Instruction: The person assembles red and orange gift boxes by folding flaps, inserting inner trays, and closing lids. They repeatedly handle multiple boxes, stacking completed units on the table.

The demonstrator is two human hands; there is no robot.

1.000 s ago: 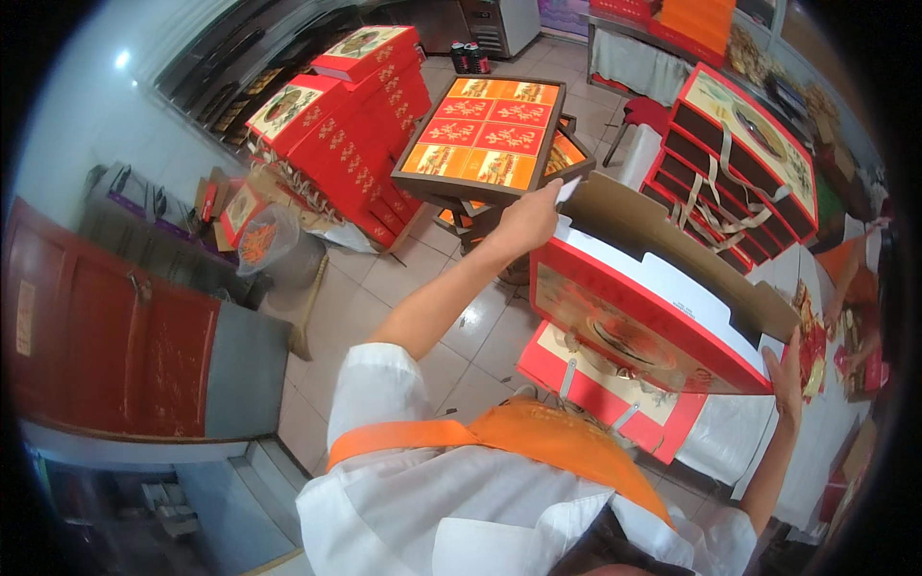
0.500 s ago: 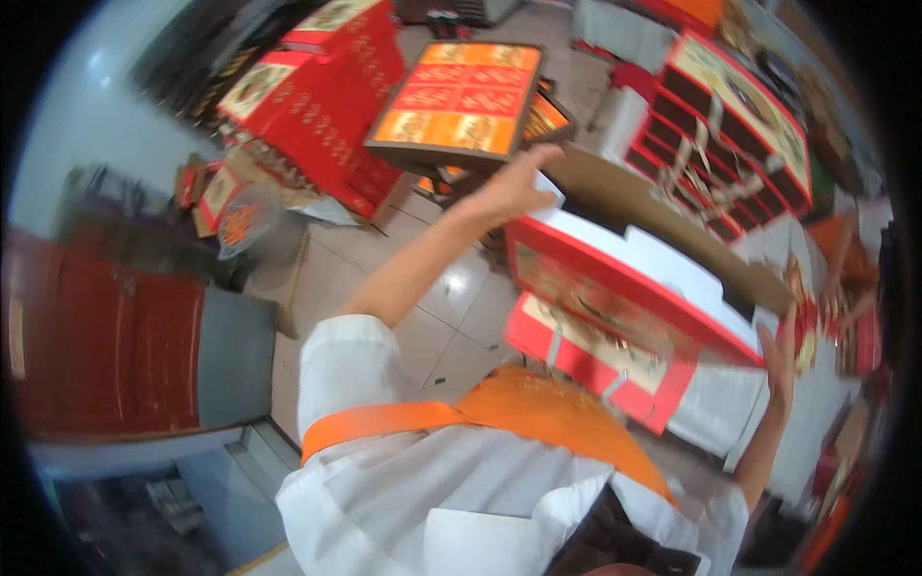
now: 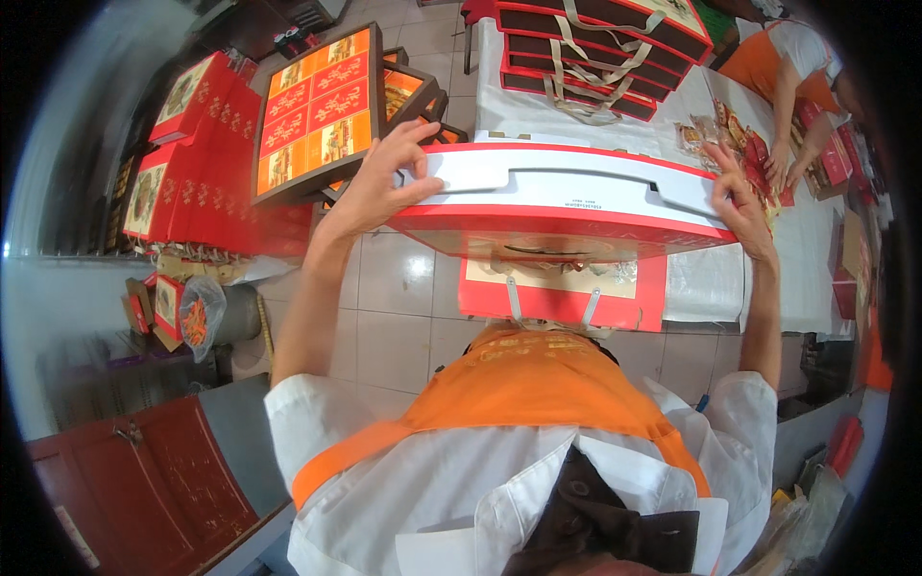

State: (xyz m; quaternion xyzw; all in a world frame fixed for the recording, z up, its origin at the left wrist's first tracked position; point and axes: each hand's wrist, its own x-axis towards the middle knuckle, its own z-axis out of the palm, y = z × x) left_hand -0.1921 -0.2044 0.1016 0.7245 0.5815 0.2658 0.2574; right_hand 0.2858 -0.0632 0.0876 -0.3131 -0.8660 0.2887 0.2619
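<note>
Red box (image 3: 567, 223) mouth now covered (white flaps (image 3: 468, 173)).

Clock directions from view centre. 11 o'clock: large pale-gold characters on red packages (image 3: 338, 86) inside the brown tray (image 3: 376, 86). 10 o'clock: small gold characters, illegible, on stacked red cartons (image 3: 206, 173). 2 o'clock: dark print, too small to read, on the red gift box's (image 3: 480, 217) white flap (image 3: 547, 195). 4 o'clock: indistinct lettering on the orange apron (image 3: 543, 379).

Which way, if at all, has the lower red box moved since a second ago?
No, no shift shows: the lower box still borders the white cover along its right end, below the held box; the view itself has turned.
</note>
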